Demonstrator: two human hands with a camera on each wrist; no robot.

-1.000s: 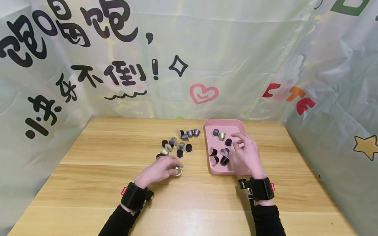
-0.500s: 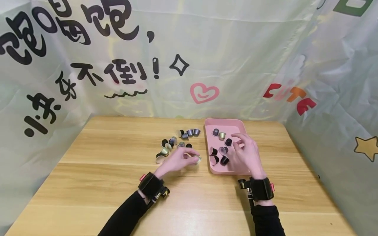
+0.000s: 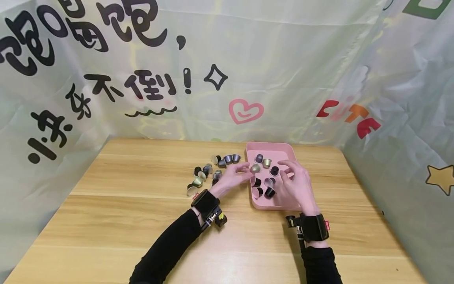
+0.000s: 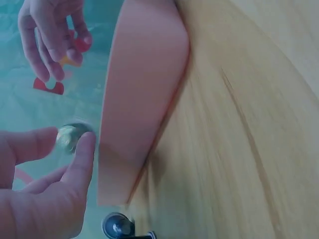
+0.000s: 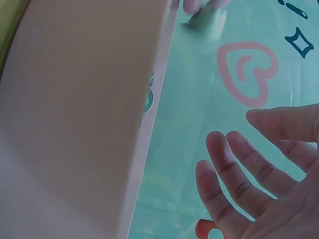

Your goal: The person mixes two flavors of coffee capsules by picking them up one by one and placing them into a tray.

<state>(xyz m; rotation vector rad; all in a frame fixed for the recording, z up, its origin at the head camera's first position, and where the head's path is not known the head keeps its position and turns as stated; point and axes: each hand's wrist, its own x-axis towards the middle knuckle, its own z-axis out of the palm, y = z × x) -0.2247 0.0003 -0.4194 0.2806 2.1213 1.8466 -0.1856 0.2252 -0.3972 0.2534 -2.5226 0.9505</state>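
Note:
My left hand (image 3: 234, 178) reaches over the left rim of a pink tray (image 3: 280, 206), thumb and fingers spread apart. At its fingertips is a pale green coffee capsule (image 3: 255, 169), blurred in the right wrist view and between thumb and finger in the left wrist view. My right hand (image 3: 297, 183) hovers over the tray's right side, fingers loosely bent and holding nothing. Near its fingertips a black capsule (image 3: 274, 170) lies in the tray, among several others, including a gold-green capsule (image 3: 267, 163) and a purple one (image 3: 259, 158).
Left of the tray, several loose capsules (image 3: 197, 181) are scattered on the wooden table (image 3: 124, 221), black, purple and greenish. A purple capsule (image 3: 235, 158) lies close to the tray's left wall. A printed cloth backdrop (image 3: 283, 79) encloses the table's back and sides.
My left hand has carried the green capsule from the table rightward and forward to the tray, and its fingers have spread. The right hand stays in place.

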